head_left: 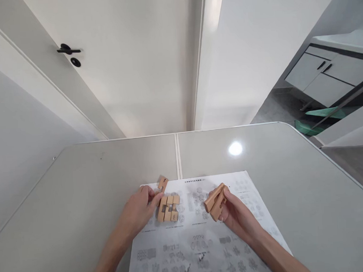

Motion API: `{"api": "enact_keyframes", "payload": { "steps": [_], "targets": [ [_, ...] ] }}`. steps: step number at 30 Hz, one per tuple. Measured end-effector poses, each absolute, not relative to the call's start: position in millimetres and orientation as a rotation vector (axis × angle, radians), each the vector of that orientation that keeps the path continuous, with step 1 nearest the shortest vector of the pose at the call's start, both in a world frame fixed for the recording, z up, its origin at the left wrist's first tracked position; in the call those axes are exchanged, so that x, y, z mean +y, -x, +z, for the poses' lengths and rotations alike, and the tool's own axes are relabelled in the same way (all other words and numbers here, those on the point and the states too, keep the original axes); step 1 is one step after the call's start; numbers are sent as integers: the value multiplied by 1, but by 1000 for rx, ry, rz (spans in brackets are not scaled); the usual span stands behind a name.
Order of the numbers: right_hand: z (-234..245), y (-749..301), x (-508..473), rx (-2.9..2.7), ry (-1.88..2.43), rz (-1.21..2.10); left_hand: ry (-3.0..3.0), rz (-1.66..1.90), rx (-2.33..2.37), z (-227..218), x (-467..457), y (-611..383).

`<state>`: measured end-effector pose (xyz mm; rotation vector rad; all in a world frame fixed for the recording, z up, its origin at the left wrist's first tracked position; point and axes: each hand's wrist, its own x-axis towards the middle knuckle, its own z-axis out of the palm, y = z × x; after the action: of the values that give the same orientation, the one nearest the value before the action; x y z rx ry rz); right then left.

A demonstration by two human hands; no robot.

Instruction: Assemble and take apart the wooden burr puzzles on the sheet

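My left hand (143,203) is closed at the sheet's upper left, its thumb and fingertips pinching a notched wooden puzzle piece (163,183) with a small dark mark. Right beside that thumb lies a group of several light wooden puzzle pieces (169,199), set close together with gaps between their notches. My right hand (234,210) is raised over the right part of the sheet, fingers wrapped round two notched wooden puzzle pieces (217,203). These two lie side by side at a slant, and part of them is hidden by the fingers. Beneath everything is a printed paper sheet (174,238) with grey diagrams.
The grey table (81,190) has a seam down its middle and a light rim. Beyond its far edge stands a white door with a black handle (69,49). To the right are a white cabinet (327,71) and a green object (305,127) near the floor.
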<state>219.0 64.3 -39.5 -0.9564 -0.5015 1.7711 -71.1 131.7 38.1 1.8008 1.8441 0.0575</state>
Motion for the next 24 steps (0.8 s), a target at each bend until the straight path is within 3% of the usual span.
{"api": "enact_keyframes", "payload": {
  "steps": [11,16,24],
  "targets": [
    [-32,-218,62,-590,919,1871,-1706,16,1883,41,133,76],
    [-33,-219,61,-630,865,1868,-1549,188,1871,45,132,73],
    [-27,-231,65,-590,954,1743,-1524,572,1173,46,97,26]
  ]
}}
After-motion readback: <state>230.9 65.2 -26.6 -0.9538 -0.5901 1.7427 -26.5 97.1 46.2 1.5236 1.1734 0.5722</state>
